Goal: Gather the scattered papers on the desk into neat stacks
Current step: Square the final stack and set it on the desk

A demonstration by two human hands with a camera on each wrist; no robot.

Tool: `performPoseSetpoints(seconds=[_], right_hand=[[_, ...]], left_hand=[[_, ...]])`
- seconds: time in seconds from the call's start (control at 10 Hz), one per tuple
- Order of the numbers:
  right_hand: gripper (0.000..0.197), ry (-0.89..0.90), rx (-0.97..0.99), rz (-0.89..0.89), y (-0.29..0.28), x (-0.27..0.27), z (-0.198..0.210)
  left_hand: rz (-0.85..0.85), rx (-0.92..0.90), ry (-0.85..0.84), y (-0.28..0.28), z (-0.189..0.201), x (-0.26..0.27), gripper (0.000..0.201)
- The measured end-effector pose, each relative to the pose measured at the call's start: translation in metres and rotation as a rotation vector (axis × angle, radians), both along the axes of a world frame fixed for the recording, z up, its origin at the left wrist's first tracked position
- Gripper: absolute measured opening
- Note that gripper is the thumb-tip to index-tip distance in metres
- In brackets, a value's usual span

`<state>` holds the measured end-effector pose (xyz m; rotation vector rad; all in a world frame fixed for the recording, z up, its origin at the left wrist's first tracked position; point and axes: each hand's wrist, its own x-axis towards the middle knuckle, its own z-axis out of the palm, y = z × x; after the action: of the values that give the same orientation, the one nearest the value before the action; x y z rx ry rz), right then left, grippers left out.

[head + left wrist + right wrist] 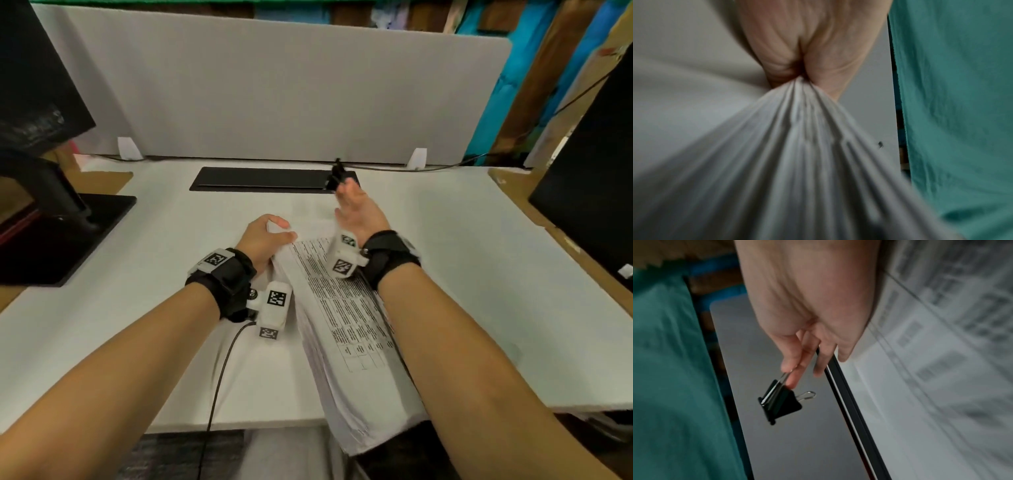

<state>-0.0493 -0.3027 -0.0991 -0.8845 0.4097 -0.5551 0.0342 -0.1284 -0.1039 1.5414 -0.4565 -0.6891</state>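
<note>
A thick stack of printed papers lies slanted on the white desk, its near end hanging past the front edge. My left hand grips the stack's far left corner, thumb on top; the left wrist view shows the sheets fanning out from that hand. My right hand is raised beyond the stack's far end and pinches one wire handle of a black binder clip. The clip dangles from thumb and forefinger of that hand in the right wrist view.
A flat black panel lies at the desk's back, in front of a grey divider. A monitor stand's black base sits at the left, another dark screen at the right. A cable runs off the front edge.
</note>
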Motion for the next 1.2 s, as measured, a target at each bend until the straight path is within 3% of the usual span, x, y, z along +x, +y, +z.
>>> performPoseSetpoints(seconds=[0.1, 0.2, 0.4, 0.6, 0.7, 0.8, 0.9, 1.0, 1.1, 1.2], right_hand=[[0.006, 0.023, 0.033, -0.158, -0.045, -0.007, -0.012], [0.009, 0.043, -0.015, -0.191, -0.044, -0.013, -0.013], [0.012, 0.094, 0.138, -0.329, -0.072, -0.009, -0.029], [0.013, 0.150, -0.136, -0.444, -0.050, -0.025, -0.014], [0.007, -0.027, -0.179, -0.479, -0.037, -0.030, 0.015], [0.009, -0.144, -0.277, -0.211, -0.021, -0.030, 0.035], [0.011, 0.200, -0.622, -0.010, -0.008, -0.023, 0.032], [0.009, 0.284, -0.764, 0.157, 0.001, -0.015, 0.031], [0.016, 0.312, -0.801, 0.181, 0.012, -0.010, 0.034], [0.049, 0.503, -0.783, 0.090, 0.025, -0.003, 0.038]], left_hand=[[-0.054, 0.018, 0.022, -0.001, -0.001, 0.006, 0.019], [-0.135, 0.054, 0.088, -0.001, -0.001, 0.018, 0.012], [-0.140, -0.015, 0.166, -0.003, -0.006, 0.026, 0.014], [-0.210, -0.125, 0.216, 0.003, -0.004, 0.022, 0.032], [-0.249, -0.083, 0.144, 0.003, -0.001, 0.016, 0.040], [-0.218, -0.069, 0.131, 0.003, 0.004, 0.013, 0.035], [-0.225, -0.088, 0.113, 0.004, 0.012, 0.006, 0.023], [-0.224, -0.039, -0.120, 0.001, 0.010, 0.004, 0.024], [-0.166, -0.019, -0.280, 0.001, 0.007, 0.004, 0.025], [-0.157, -0.010, -0.352, 0.000, 0.009, 0.000, 0.027]])
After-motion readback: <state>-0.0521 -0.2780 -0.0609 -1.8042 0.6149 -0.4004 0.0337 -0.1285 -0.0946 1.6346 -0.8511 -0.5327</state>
